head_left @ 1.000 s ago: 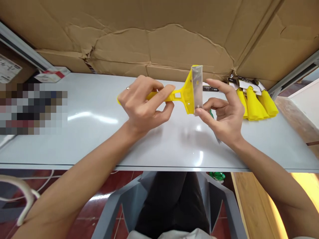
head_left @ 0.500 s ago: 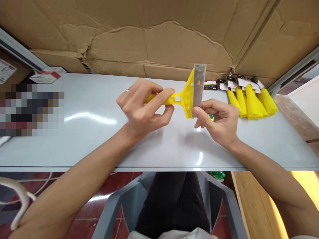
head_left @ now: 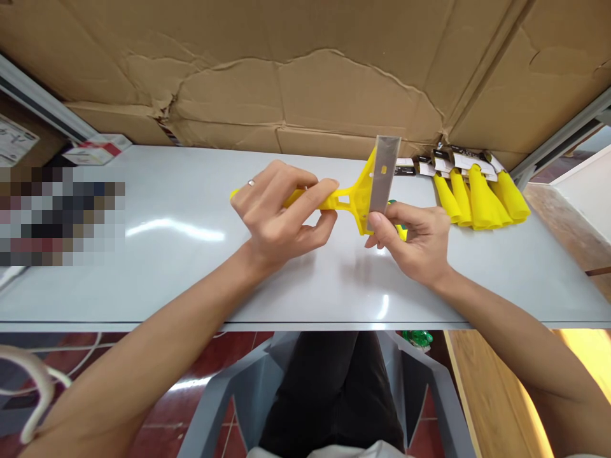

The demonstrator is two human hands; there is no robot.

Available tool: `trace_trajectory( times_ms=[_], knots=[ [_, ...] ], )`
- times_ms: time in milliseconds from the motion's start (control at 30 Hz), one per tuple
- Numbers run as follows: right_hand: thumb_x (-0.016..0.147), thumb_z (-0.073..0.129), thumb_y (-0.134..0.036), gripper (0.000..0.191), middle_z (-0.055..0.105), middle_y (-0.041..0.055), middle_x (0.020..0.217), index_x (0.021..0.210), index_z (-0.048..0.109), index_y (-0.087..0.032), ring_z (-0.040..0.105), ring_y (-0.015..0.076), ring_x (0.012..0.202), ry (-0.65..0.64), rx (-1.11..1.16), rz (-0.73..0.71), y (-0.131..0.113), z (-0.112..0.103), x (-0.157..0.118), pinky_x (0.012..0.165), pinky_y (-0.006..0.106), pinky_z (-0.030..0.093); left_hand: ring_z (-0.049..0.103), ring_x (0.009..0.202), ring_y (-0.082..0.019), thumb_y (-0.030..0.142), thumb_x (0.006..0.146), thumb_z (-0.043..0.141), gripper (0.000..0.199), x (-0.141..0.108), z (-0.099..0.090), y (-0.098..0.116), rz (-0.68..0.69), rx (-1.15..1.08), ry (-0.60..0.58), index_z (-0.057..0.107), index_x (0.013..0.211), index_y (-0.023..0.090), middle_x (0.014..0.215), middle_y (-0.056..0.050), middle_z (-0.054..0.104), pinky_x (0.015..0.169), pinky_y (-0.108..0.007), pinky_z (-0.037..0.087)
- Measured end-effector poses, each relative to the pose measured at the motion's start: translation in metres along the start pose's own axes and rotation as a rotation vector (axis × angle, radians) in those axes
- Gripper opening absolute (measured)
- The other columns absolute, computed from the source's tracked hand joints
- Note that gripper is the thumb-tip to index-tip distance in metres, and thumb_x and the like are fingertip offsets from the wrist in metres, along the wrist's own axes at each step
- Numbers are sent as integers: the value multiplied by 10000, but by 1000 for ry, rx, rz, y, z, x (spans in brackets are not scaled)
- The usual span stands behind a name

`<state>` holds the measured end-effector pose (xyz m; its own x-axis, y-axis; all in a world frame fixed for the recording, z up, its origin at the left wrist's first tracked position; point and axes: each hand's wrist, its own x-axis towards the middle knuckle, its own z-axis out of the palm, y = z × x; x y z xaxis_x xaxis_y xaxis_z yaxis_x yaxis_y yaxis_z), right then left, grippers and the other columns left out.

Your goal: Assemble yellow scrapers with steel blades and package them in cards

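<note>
A yellow plastic scraper is held level above the table, its wide head to the right. My left hand is closed round its handle, and the handle's end pokes out past the knuckles. Against the head stands a flat metal blade, slightly tilted, its top reaching beyond the head. My right hand pinches the blade's lower end between thumb and fingers. Whether the blade is fixed to the head cannot be seen. Partly hidden behind my right hand is a small yellow and green item.
Several yellow cone-shaped pieces with card labels lie at the back right of the white table. A cardboard wall closes off the back. A red and white box sits at the far left, near a blurred-out patch.
The scraper and blade sit slightly lower in view, and the blade leans a little more to the right. Its lower end remains pinched by my right hand. More of the yellow-green item shows.
</note>
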<state>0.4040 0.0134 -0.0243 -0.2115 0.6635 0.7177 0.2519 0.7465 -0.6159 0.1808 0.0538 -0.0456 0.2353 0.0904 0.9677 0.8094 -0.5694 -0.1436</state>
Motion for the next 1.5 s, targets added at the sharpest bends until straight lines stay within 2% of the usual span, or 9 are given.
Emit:
trace_trajectory(
  times_ms=[167, 367, 533, 633, 800, 967, 1100, 1333, 1500],
  knots=[
    [1044, 711, -314, 394, 721, -26, 570, 670, 670, -196, 592, 73, 440, -21, 20, -26, 2, 1, -3, 494, 206, 467, 552, 684, -191, 168, 790, 696, 351, -4, -1, -2, -61, -50, -67, 750, 1079, 360, 796, -9, 623, 589, -366, 368],
    [1064, 679, -357, 425, 727, -20, 576, 671, 654, -198, 606, 86, 449, -30, -16, -8, -1, 1, -3, 514, 223, 491, 477, 643, -161, 140, 817, 666, 304, -1, 5, 0, 24, -69, 118, 766, 1025, 338, 778, 11, 623, 605, -333, 306],
    [1055, 681, -309, 408, 724, -25, 576, 663, 649, -199, 602, 81, 453, -26, -12, -19, -1, 1, -4, 517, 221, 486, 507, 658, -176, 154, 814, 673, 292, 0, 2, 3, -30, -2, 19, 773, 1013, 344, 778, 6, 625, 621, -349, 343],
    [1040, 678, -248, 384, 724, -31, 581, 661, 643, -196, 598, 72, 461, -30, -11, -30, 0, 1, -4, 519, 211, 477, 520, 652, -175, 138, 805, 667, 344, 0, -1, 2, 7, -61, 62, 757, 1061, 349, 777, 13, 628, 603, -342, 338],
    [1042, 653, -245, 395, 726, -25, 585, 650, 632, -200, 637, 91, 484, -47, -19, -12, 0, -1, -5, 524, 229, 482, 588, 742, -212, 199, 852, 669, 317, -7, -3, -3, -140, -81, -206, 765, 1107, 361, 831, -16, 645, 648, -371, 405],
    [1041, 670, -266, 400, 718, -27, 583, 647, 644, -200, 624, 87, 481, -49, 1, 38, 1, -1, -3, 547, 235, 498, 549, 657, -169, 168, 791, 655, 288, -3, 2, 2, -14, 3, 11, 761, 1013, 317, 794, -2, 645, 599, -334, 368],
    [1048, 697, -372, 412, 748, -6, 643, 676, 682, -194, 640, 95, 520, -99, 54, 152, 7, -2, 1, 556, 239, 519, 553, 642, -171, 149, 794, 635, 269, 1, 6, 6, -15, -40, 37, 749, 982, 304, 768, 2, 629, 587, -333, 355],
    [1020, 757, -471, 302, 825, 23, 829, 907, 768, -192, 791, 148, 706, -188, 212, 286, 16, -8, 5, 662, 254, 640, 610, 713, -203, 175, 835, 630, 241, -9, 9, -4, -141, -40, -168, 779, 981, 296, 811, -21, 623, 652, -380, 448],
    [1027, 747, -459, 331, 806, 22, 768, 834, 748, -191, 786, 149, 679, -179, 200, 311, 10, -9, 5, 665, 255, 644, 735, 925, -232, 184, 914, 605, 483, -8, 8, -3, -146, -137, -343, 710, 1361, 334, 1091, -63, 709, 738, -375, 576]
  ],
)
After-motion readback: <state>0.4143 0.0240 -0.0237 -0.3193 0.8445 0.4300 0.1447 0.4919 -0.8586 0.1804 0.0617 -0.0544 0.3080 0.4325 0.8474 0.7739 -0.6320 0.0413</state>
